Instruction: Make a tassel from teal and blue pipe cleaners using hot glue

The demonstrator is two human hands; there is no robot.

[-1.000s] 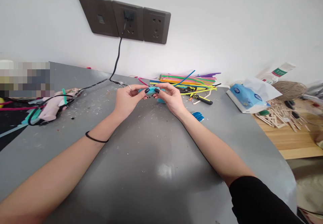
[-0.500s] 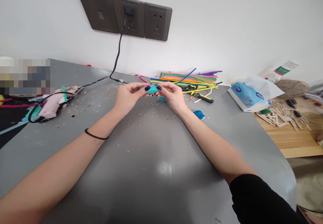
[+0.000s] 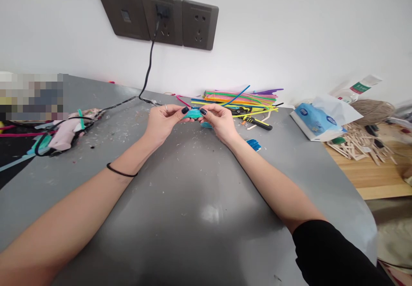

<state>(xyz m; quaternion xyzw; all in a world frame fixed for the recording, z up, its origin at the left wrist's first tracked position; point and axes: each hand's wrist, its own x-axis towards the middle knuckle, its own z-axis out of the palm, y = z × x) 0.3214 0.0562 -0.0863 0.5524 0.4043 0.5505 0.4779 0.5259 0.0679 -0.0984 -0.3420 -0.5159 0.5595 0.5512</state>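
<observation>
Between my two hands is a small turquoise bundle that looks like folded pipe cleaners (image 3: pixel 193 114). My left hand (image 3: pixel 165 120) pinches its left end between thumb and fingers. The right end is gripped the same way by my right hand (image 3: pixel 219 120). Another turquoise piece (image 3: pixel 206 125) lies on the table just beneath my right fingers, partly covered by them. To the right of my right wrist rests a dark blue bundle (image 3: pixel 254 144). Behind the hands lies a pile of coloured pipe cleaners (image 3: pixel 240 96), with black-and-yellow-handled pliers (image 3: pixel 257 122) in front of it.
A glue gun with a pinkish body (image 3: pixel 62 135) lies at the left, its black cord (image 3: pixel 148 71) running to a wall socket (image 3: pixel 164 17). At the right are a blue tissue pack (image 3: pixel 317 120), wooden sticks (image 3: pixel 357 146), a twine ball (image 3: pixel 371 111) and a plastic bottle (image 3: pixel 357 89).
Both hands keep their pinch on the turquoise bundle, which has turned very slightly. The whole view has shifted a little; nothing was taken up or let go.
</observation>
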